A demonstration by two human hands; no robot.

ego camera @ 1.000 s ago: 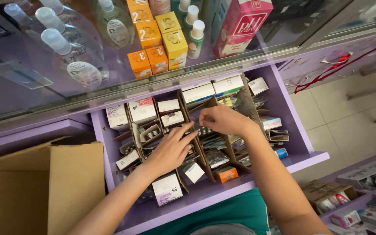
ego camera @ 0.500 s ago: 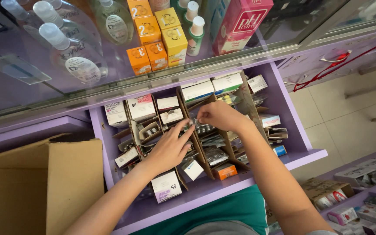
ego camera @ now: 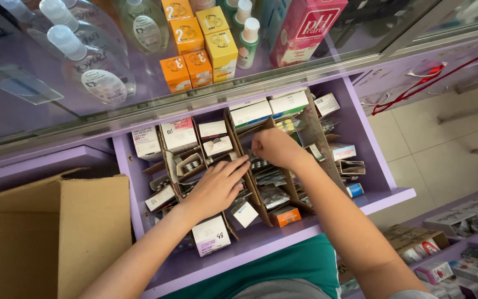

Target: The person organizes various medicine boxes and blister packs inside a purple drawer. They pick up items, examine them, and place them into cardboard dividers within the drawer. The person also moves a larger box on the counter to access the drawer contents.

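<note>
A person leans over an open purple drawer (ego camera: 374, 200) packed with small medicine boxes and silver blister packs, both bare hands working among brown cardboard dividers (ego camera: 238, 145). The left hand (ego camera: 216, 185) lies flat and open, palm down, its fingers (ego camera: 239, 165) stretched toward the middle row and resting on the blister packs (ego camera: 269, 191) and box tops there. The right hand (ego camera: 272, 147) is curled closed just beyond it, knuckles up, apparently pinching a blister strip at the head of the same row, though the fingertips are hidden and what they grip cannot be told for sure. The two hands sit just beside each other, the left fingertips almost meeting the right wrist.

White cartons (ego camera: 178, 133) stand upright along the back of the drawer; a white box (ego camera: 211, 237) lies at the front edge near the left forearm, and an orange box (ego camera: 286, 216) sits at the front of the middle section. A small blue-and-white box (ego camera: 354, 190) rests against the right wall.

Above the drawer, a glass display shelf (ego camera: 23, 83) holds clear bottles with white caps (ego camera: 92, 72), a cluster of orange and yellow boxes (ego camera: 197, 44), and a tall pink carton (ego camera: 305, 27). An open cardboard box (ego camera: 45, 232) stands to the left of the drawer. More small cartons (ego camera: 449, 221) fill a lower shelf at the right.
</note>
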